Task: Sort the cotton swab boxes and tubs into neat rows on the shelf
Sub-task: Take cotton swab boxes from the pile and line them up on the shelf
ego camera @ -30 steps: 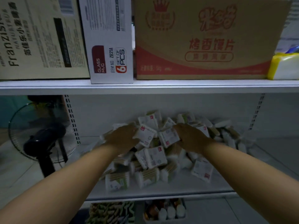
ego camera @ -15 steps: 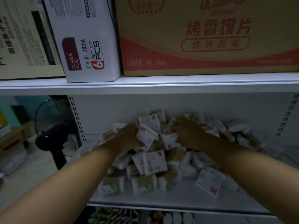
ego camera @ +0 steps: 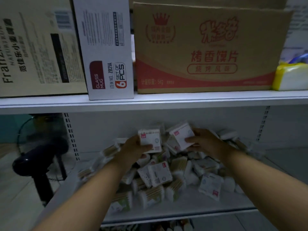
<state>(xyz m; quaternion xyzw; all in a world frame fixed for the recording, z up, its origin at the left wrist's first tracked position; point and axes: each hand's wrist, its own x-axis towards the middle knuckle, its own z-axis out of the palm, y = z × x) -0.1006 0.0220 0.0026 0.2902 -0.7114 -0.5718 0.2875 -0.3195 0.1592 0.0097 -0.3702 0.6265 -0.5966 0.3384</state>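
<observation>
The left hand [ego camera: 133,148] is gripping one swab box [ego camera: 150,139] and the right hand [ego camera: 205,142] a second box [ego camera: 182,135] above the pile [ego camera: 163,177], likely calling for level, label-forward placing.

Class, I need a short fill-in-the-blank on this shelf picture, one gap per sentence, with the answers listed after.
Counting the box in the left hand and the other box in the right hand, ____ boxes are held up. The mug carton is marked as a set of ____. The fan stands to the ____ of the pile. Answers: two; 6; left.
</observation>
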